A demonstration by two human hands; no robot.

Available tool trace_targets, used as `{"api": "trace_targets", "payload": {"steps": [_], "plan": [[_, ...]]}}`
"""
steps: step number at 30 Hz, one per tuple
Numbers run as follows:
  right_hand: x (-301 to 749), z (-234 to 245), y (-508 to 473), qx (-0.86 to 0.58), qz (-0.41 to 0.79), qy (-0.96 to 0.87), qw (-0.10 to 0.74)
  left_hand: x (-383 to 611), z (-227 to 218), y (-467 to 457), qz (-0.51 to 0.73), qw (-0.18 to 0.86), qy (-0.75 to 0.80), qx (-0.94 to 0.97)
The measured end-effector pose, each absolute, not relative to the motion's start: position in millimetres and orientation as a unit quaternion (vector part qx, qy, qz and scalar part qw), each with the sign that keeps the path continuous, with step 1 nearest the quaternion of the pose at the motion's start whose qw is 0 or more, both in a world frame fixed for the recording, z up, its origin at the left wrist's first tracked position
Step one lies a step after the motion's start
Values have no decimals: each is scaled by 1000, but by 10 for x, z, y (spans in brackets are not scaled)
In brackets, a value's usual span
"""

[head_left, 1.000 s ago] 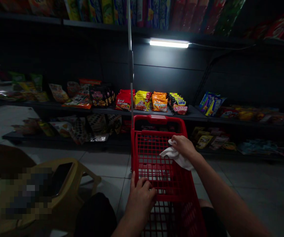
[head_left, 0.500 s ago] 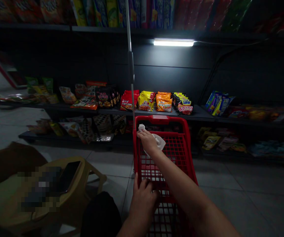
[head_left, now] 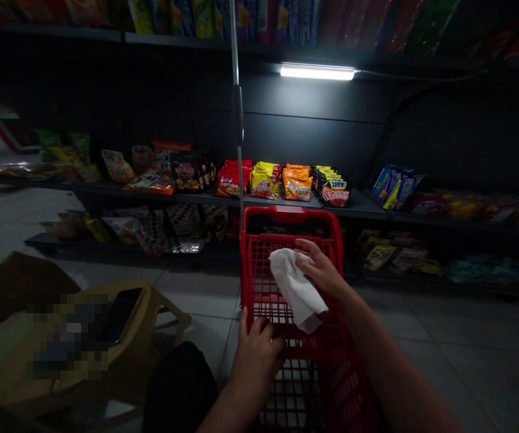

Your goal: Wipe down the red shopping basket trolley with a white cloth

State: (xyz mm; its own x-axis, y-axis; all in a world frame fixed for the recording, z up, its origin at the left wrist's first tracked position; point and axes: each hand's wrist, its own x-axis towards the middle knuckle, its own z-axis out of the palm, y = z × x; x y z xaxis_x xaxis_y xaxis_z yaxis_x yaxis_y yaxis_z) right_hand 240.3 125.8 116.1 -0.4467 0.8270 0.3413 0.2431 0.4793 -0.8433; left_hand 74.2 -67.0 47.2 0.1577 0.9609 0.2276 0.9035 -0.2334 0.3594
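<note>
Dark store shelving (head_left: 367, 207) across the view, snack packets on its shelves, strip light (head_left: 317, 72) above. Red mesh shopping trolley (head_left: 288, 214) in front, metal pole (head_left: 236, 114) rising behind it. Tan plastic stool (head_left: 169, 307) at lower left, phone (head_left: 121, 316) on it. Hands apart: left hand (head_left: 257, 358) curled on the trolley mesh, right hand (head_left: 320, 267) holding white cloth (head_left: 295, 288) over the mesh.

cloth (head_left: 296, 288): white; shopping basket (head_left: 288, 214): red, square-grid mesh
</note>
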Motion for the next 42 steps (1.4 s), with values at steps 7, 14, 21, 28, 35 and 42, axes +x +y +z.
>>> {"api": "trace_targets", "payload": {"steps": [7, 14, 21, 28, 35, 42], "plan": [[2787, 1056, 1266, -384, 148, -844, 343, 757, 503, -702, 202, 72, 621, 754], [2180, 824, 628, -277, 58, -946, 158, 768, 516, -707, 188, 65, 627, 753], [2553, 1061, 1128, -400, 14, -906, 135, 763, 514, -705, 198, 72, 620, 756], [2291, 1034, 1142, -478, -59, -866, 133, 765, 468, -661, 225, 62, 606, 761], [1592, 957, 1172, -313, -85, -933, 159, 733, 529, -647, 204, 54, 612, 762], [2561, 1088, 1538, -502, -51, -849, 159, 733, 509, -651, 222, 71, 600, 766]]}}
